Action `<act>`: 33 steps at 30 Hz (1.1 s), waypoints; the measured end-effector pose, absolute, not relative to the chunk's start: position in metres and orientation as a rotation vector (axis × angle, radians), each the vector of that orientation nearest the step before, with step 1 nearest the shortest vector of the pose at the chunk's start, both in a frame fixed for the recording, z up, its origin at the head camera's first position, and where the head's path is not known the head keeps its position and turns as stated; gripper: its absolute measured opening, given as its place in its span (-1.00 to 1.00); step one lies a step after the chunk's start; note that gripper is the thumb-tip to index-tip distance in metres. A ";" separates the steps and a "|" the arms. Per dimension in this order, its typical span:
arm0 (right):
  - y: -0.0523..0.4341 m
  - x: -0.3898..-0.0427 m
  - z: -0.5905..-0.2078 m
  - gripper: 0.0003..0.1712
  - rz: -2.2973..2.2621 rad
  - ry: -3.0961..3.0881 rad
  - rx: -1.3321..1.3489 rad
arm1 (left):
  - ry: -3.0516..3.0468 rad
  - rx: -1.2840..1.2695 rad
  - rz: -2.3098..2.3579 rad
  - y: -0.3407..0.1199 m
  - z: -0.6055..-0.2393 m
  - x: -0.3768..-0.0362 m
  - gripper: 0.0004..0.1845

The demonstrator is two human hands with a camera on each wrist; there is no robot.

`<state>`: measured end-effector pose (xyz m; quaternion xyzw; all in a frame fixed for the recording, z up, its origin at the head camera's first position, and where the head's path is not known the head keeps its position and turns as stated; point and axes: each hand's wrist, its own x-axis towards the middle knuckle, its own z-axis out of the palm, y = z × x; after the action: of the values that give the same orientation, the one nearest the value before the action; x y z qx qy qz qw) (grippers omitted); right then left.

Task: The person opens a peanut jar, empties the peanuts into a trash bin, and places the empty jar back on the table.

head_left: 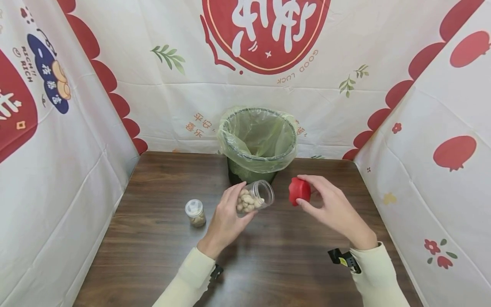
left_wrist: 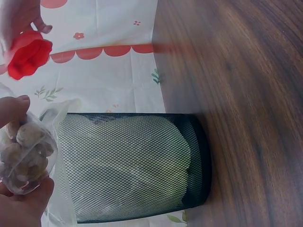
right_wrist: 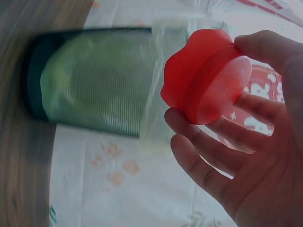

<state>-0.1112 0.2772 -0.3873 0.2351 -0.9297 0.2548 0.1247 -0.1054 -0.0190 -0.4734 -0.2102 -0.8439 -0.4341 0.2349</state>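
Observation:
My left hand (head_left: 226,213) grips a clear plastic jar (head_left: 264,192), tilted with its open mouth toward the right. Several pale, nut-like pieces, perhaps peanuts in their shells (head_left: 247,201), lie inside it; the left wrist view shows them (left_wrist: 28,151) close up through the wall. To the right, my right hand (head_left: 333,204) pinches a red scalloped lid (head_left: 299,191) between thumb and fingers, apart from the jar. In the right wrist view the lid (right_wrist: 203,78) is held at its rim, its side turned to the camera.
Just behind the hands stands a black mesh bin (left_wrist: 128,165) lined with a translucent green bag (head_left: 230,140). A smaller lidded jar (head_left: 195,213) stands on the wooden table (head_left: 153,256) left of the left hand. Printed cloth (head_left: 172,111) hangs at the back and both sides.

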 end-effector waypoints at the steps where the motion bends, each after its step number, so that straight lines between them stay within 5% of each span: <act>1: 0.282 -0.113 -0.386 -0.25 0.713 -2.711 0.673 | -2.315 -0.569 -1.197 -0.019 -0.473 -0.106 -0.10; 15: 0.341 -0.142 -0.406 -0.25 0.547 -2.901 0.431 | -2.296 -0.496 -1.259 -0.023 -0.471 -0.106 -0.10; 33: 0.400 -0.180 -0.513 -0.28 0.523 -3.254 0.251 | -2.306 -0.498 -1.257 -0.022 -0.473 -0.106 -0.11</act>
<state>-0.1804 0.4000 -0.5126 0.0757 -0.9812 0.1577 -0.0816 -0.1061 -0.0219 -0.4731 -0.1812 -0.8392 -0.4572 0.2321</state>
